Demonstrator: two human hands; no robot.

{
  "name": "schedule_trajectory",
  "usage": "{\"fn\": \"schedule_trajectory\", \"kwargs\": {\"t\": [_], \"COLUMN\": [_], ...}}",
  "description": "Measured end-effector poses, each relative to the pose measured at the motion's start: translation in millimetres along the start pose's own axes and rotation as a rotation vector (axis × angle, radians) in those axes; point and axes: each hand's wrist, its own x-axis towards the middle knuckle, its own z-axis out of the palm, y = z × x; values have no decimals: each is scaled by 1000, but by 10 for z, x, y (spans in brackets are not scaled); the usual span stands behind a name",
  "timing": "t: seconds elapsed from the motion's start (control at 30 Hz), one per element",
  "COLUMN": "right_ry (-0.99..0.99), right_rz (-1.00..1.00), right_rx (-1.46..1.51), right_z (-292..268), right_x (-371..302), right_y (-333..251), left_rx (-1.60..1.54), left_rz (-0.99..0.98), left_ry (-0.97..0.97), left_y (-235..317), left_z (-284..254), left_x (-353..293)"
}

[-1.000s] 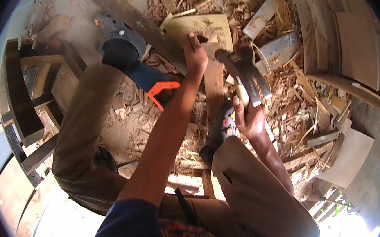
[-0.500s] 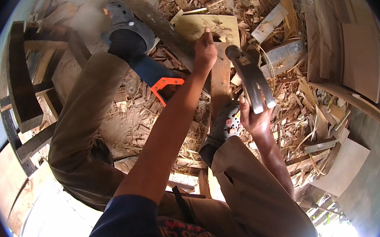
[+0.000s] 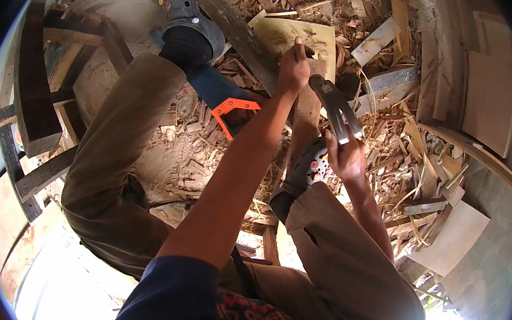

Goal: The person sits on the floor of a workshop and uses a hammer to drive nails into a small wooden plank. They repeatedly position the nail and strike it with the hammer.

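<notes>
My right hand (image 3: 348,159) is wrapped around the handle of a claw hammer (image 3: 330,106). The hammer's dark head is above a narrow wooden plank (image 3: 304,117), with its pale claw ends toward me. At the plank's far end, my left hand (image 3: 294,71) is closed with the thumb extended. Whatever its fingers grip is hidden. A flat yellowish board (image 3: 322,38) lies just beyond that hand. My right shoe (image 3: 314,166), a grey clog, rests at the near part of the plank.
A handsaw with an orange handle (image 3: 221,109) lies left of my left forearm, near my left clog (image 3: 198,22). A dark beam (image 3: 229,25) runs diagonally beyond it. Wood chips (image 3: 384,161) and offcuts cover the ground. A wooden frame (image 3: 38,106) stands left; boards (image 3: 491,103) lean right.
The whole view has shifted, moving the scene rightward. The hammer head has come down and left, closer to my left hand. My left hand keeps its place at the plank's end.
</notes>
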Motion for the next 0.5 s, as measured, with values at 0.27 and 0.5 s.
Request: {"fn": "schedule_trajectory", "kwargs": {"t": [0.27, 0.5], "right_ry": [13, 159], "right_rz": [13, -432], "right_rx": [-22, -207], "right_z": [-48, -209], "right_x": [-33, -22], "right_y": [153, -326], "left_rx": [-68, 100], "left_rz": [-110, -99], "left_ry": [-45, -28], "left_y": [112, 23], "left_z": [109, -4], "left_x": [-45, 4]}}
